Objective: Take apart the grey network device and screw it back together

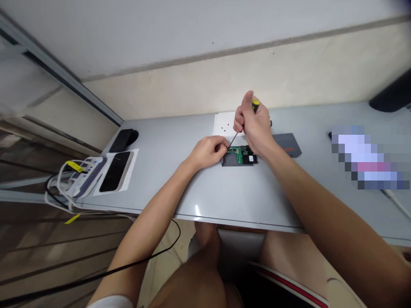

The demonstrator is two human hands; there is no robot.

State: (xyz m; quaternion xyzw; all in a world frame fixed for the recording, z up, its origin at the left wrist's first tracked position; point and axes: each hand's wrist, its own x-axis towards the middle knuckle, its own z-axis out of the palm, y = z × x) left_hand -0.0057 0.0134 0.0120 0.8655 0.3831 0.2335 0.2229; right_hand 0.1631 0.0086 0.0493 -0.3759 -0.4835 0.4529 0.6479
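My right hand (253,122) is wrapped round a screwdriver (255,105) with a yellow and black handle, thumb raised along it. Its thin metal shaft slants down left to the upper left part of a green circuit board (239,154). The board lies in a dark, flat casing (230,159), with black parts and a small white label on its right side. My left hand (210,152) rests on the table with thumb and forefinger pinched at the casing's upper left corner, near the screwdriver tip. What they pinch is too small to tell.
Several tiny screws lie on white paper (219,121) behind the board. A dark grey cover (287,144) lies right of it. Farther right is a blurred-out device (366,158) with a cable. A phone (116,172), a power strip (86,175) and a black object (122,140) are at left.
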